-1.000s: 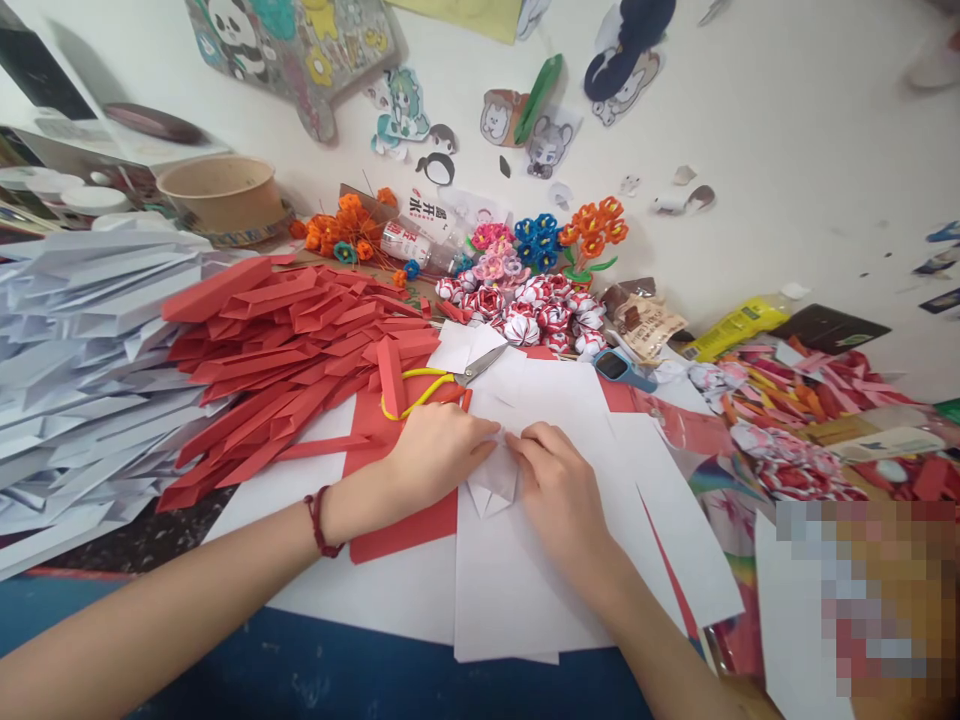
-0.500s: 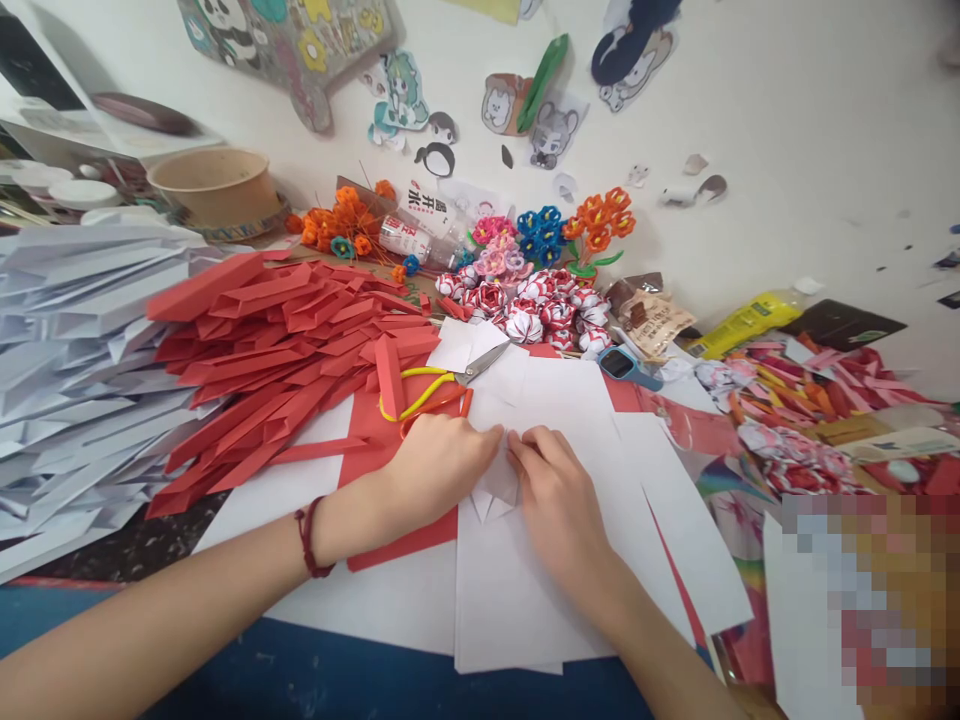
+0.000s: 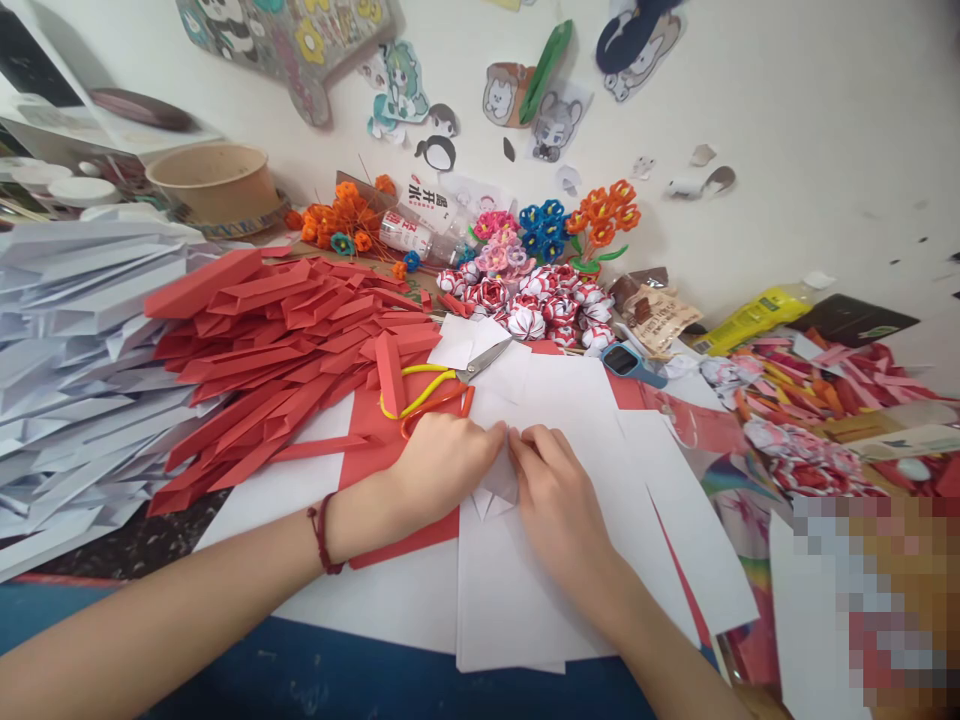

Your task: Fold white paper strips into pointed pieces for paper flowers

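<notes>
Between my two hands is a small folded piece of white paper [image 3: 501, 486], held over a stack of white sheets [image 3: 536, 600]. My left hand [image 3: 446, 465] is closed, its thumb and fingers pinching the paper's upper edge. From the other side my right hand [image 3: 551, 490] pinches the same piece, fingertips almost touching the left ones. Part of the paper is hidden behind the fingers. Just beyond my left hand lie scissors [image 3: 450, 380] with yellow and orange handles, blades apart, resting on paper. Red paper [image 3: 409, 545] shows under my left forearm.
Folded red strips [image 3: 292, 340] and folded white strips [image 3: 90, 360] are heaped on the left. Red-and-white paper flowers [image 3: 540, 305] lie at the back, near a blue watch [image 3: 634, 365]. A yellow bottle [image 3: 761, 315] and colourful paper scraps [image 3: 832, 375] are on the right.
Both hands keep their pinch on the folded paper, with hardly any movement. The view has shifted very slightly.
</notes>
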Demonstrator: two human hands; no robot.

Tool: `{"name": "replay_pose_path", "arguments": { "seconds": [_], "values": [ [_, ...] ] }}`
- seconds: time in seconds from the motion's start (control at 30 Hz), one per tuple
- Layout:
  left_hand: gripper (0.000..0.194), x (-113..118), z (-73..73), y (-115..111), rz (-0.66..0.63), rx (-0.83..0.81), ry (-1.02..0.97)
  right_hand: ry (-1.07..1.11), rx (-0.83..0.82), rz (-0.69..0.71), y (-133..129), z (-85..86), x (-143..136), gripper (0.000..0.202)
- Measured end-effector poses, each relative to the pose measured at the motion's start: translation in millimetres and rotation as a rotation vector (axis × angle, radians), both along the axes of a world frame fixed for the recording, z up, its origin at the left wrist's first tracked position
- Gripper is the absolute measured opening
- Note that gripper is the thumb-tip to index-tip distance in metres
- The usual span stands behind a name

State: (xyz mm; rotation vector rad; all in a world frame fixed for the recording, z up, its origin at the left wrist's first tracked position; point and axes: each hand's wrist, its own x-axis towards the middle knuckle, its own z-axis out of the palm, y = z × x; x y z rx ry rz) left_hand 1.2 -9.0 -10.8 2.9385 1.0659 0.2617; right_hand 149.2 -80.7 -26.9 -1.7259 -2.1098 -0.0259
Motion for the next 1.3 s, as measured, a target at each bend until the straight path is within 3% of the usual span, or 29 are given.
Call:
{"name": "replay_pose_path", "arguments": {
  "seconds": [0.37,0.67,1.17,1.3],
  "values": [
    [0.032,-6.3,1.6,1.9,-0.113,0.095,0.065,-0.090,-0.021,0.018,0.7,4.4,-0.6,0.038],
    [0.034,-9.6,8.6,7.6,-0.131,0.002,0.088,-0.102,-0.018,0.036,0.5,5.0,0.3,0.034],
    [0.032,-13.4,13.7,11.4,-0.098,-0.026,0.037,0.267,-0.066,-0.052,4.2,8.8,3.3,0.025],
    [0.032,-13.1,11.5,11.7,-0.092,-0.037,0.019,0.243,-0.016,-0.089,4.2,8.4,3.3,0.025]
  ]
}}
